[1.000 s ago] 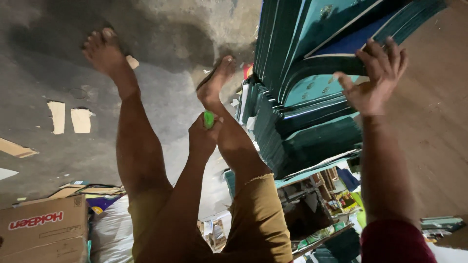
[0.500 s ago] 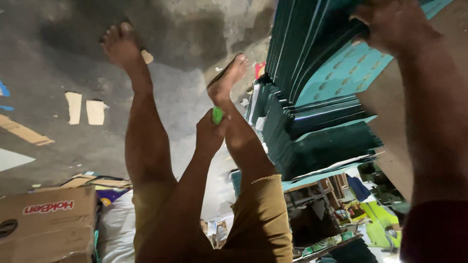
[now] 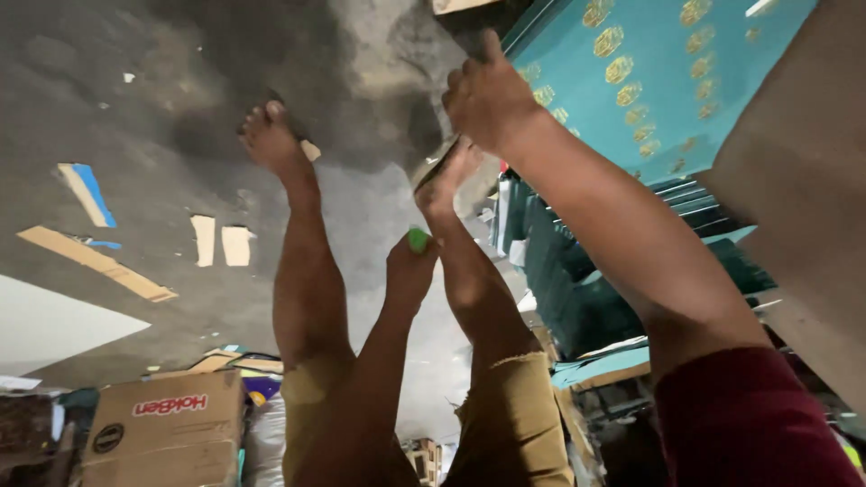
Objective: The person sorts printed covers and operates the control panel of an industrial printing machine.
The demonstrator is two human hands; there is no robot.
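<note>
Gripping the lower left edge of the panel [image 3: 649,81] with the right hand [image 3: 487,95], fingers [image 3: 465,81] curling tight over the edge and thumb pointing up. Holding that panel, teal with rows of gold medallions, raised and tilted at upper right, above the stack [image 3: 559,271] of dark teal panels standing on edge. Reaching up from lower right along a bare forearm with a dark red sleeve [image 3: 749,424] at the elbow.

Closing the left hand [image 3: 410,271] into a fist around a green object [image 3: 418,240], with only its rounded tip showing above the knuckles; not possible to tell what kind of thing it is. Hanging this fist low between the two bare legs, near the right shin.

Standing with both feet on the grey floor [image 3: 135,90]: left foot [image 3: 271,135] bare, right foot [image 3: 442,171] in a sandal just below the right hand. Wearing tan shorts [image 3: 514,415] with a frayed hem.

Lying scattered on the floor at left: pale scraps [image 3: 221,243], a blue strip [image 3: 90,194] and a long tan strip [image 3: 95,261]. Sitting at lower left, a cardboard box [image 3: 167,424] with red print, beside a white sack [image 3: 266,442].
</note>
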